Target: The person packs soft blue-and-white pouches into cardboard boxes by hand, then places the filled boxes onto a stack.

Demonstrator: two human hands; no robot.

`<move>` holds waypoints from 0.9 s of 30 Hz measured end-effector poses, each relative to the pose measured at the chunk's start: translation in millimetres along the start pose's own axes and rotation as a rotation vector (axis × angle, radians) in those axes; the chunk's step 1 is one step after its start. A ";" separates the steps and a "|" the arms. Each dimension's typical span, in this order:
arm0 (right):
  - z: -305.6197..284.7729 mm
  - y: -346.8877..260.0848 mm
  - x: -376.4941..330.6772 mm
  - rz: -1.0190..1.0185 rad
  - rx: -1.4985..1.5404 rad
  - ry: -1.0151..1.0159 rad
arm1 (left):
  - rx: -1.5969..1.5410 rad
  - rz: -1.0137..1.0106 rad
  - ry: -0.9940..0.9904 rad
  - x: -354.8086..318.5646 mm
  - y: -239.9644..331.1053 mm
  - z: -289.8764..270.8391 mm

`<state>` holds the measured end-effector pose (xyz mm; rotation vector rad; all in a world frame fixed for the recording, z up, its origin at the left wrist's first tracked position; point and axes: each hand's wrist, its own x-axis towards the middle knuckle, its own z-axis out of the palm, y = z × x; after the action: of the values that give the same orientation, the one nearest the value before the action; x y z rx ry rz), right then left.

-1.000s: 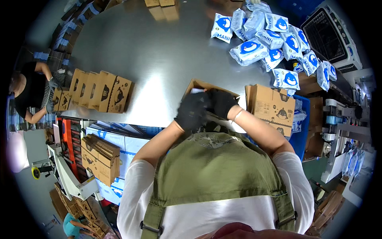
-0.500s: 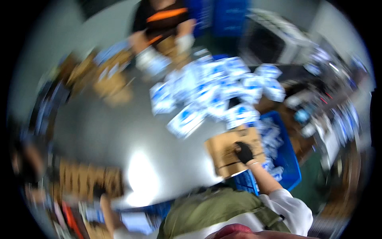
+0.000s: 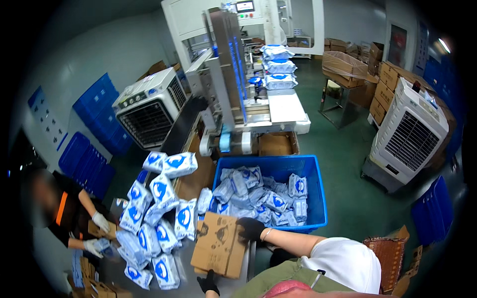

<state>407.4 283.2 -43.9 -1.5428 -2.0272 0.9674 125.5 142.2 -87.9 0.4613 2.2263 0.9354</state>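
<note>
A flat brown cardboard carton with dark printing lies at the table's right edge, with another cardboard layer showing under its near edge. My right hand, in a black glove, has its fingers closed on the carton's right edge. At the near edge of the cardboard is my left hand, also black-gloved, its fingers apart and close to or touching the board. To the left, soft white-and-blue packs are heaped on the metal table. Behind the carton, a blue crate holds many similar packs.
Across the table at left, a person's white-gloved hands handle a pack and cardboard. Ahead stands a packing machine with stacked packs. Air coolers stand left and right. A brown woven chair back is at my right.
My view has swung to the right, bringing the machine and crate to the middle. My left hand has come from the far left to the carton; my right hand stays on the carton.
</note>
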 end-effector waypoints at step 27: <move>-16.5 47.1 160.2 -0.189 0.434 -0.396 | -0.630 -0.151 -0.141 31.3 143.5 100.1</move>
<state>401.7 446.8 -80.8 -0.9702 -1.9814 1.6029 181.8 306.2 -48.9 0.0615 1.6902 1.3946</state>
